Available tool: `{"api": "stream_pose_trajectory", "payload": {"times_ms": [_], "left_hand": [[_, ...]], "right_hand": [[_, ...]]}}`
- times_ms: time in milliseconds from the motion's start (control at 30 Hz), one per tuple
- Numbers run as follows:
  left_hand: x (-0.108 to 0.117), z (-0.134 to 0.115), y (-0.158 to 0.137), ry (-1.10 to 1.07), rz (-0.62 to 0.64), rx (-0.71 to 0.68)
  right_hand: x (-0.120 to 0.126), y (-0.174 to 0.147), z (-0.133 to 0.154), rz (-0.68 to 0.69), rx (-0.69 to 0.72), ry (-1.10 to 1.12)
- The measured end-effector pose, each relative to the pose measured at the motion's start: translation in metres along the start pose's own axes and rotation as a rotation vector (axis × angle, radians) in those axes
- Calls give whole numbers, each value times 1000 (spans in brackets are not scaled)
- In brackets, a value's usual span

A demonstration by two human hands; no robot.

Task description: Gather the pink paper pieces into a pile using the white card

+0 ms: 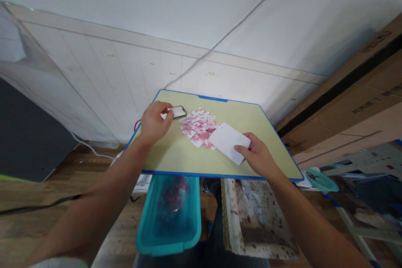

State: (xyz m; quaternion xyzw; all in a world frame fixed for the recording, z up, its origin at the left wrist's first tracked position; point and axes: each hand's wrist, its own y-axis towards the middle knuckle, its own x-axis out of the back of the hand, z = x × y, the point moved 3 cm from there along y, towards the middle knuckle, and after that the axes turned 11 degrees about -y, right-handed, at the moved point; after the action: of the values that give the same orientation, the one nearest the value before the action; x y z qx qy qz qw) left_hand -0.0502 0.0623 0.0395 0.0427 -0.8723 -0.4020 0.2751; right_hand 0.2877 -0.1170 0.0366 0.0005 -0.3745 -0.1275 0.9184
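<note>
My right hand (259, 155) grips a white card (228, 141) with rounded corners and a small hole near one corner, thumb on top. The card's far edge overlaps a heap of small pink and white paper pieces (199, 126) on the pale yellow table top (176, 155). To the left, my left hand (156, 122) has thumb and fingers pinched together, with a bit of white between them that I cannot make out. Close to those fingertips lies a flat dark-edged object with a pale face (179, 112), resembling a phone.
Below the table's blue front edge stand a teal plastic bin (169, 234) with reddish bits inside and a speckled open box (234, 226) holding pale pieces. Long cardboard boxes (351, 100) lean at the right. A cable (232, 29) runs down the white wall behind.
</note>
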Motion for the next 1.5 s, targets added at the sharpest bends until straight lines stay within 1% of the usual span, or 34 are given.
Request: {"api": "stream_pose_trajectory", "payload": {"times_ms": [33, 100, 167, 233, 300, 367, 433, 500, 600, 767, 833, 933, 1067, 1167, 1267, 1400, 1500], "left_hand": [[4, -4, -7, 12, 22, -4], [11, -9, -20, 45, 65, -1], [18, -11, -32, 80, 103, 18], [22, -12, -42, 114, 161, 44], [22, -13, -50, 152, 257, 85], [19, -12, -55, 221, 386, 146], [14, -12, -57, 317, 500, 197], [11, -12, -57, 394, 562, 208], [8, -12, -56, 434, 572, 197], [7, -10, -56, 445, 560, 208], [6, -10, -56, 452, 560, 207], [6, -11, -56, 460, 562, 215], [8, -11, -55, 457, 555, 230], [8, -11, -56, 443, 539, 230], [8, -12, -56, 422, 527, 231], [9, -14, -56, 412, 517, 245], [10, -17, -55, 405, 506, 251]], "right_hand": [[0, -4, 2, 2, 18, -11], [4, -10, 2, -36, 18, -28], [12, -15, -4, -93, -18, -21], [22, -22, -12, -114, -54, 15], [29, -31, -19, -103, -73, 45], [31, -42, -23, -86, -80, 49], [28, -51, -25, -83, -76, 42], [23, -56, -24, -81, -54, 42], [20, -59, -22, -99, -23, -13], [38, -61, -19, -176, -30, -167], [45, -62, -16, -211, -39, -175], [46, -62, -10, -238, -38, -177], [38, -63, -11, -267, -52, -213], [30, -69, -14, -250, -67, -167], [18, -77, -8, -191, -68, -109], [-4, -85, 7, -82, -56, -69], [-17, -86, 14, -46, -48, -44]]}}
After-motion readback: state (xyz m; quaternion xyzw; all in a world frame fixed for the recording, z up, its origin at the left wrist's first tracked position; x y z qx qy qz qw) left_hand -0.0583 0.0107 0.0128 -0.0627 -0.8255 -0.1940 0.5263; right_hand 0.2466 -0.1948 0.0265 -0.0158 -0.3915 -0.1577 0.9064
